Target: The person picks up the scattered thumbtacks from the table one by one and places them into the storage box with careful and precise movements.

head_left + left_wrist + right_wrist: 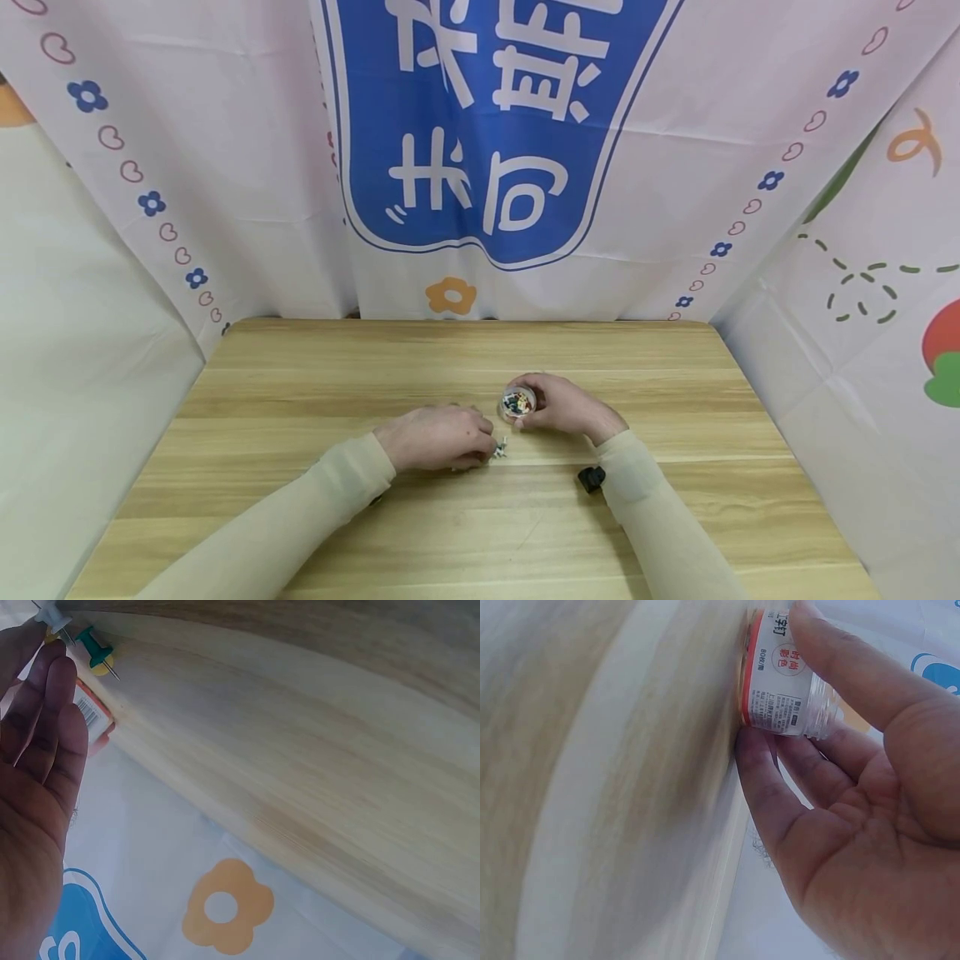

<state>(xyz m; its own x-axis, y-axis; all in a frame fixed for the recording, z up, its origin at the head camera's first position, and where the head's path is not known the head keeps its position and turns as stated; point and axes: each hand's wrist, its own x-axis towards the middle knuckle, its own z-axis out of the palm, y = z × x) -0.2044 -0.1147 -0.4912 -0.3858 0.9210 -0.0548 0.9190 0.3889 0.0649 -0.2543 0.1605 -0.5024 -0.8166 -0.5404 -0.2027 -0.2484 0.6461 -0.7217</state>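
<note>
A small clear jar (pixel 517 403) of push pins in several colors stands on the table, its mouth uncovered. My right hand (pixel 558 404) grips it by the side. In the right wrist view, thumb and fingers lie around the jar's printed label (pixel 776 671), below the threaded neck. My left hand (pixel 442 437) is low over the table, left of the jar. Its thumb and fingertips pinch a white push pin (pixel 51 616) in the left wrist view. A green push pin (pixel 94 647) lies just beyond those fingertips, with something yellow partly hidden behind it.
Both hands work over a wood-grain table (pixel 315 358). Behind it hangs a white printed cloth (pixel 262 167) with a blue sign, and more cloth closes off both sides. A black device (pixel 591 478) sits at my right wrist.
</note>
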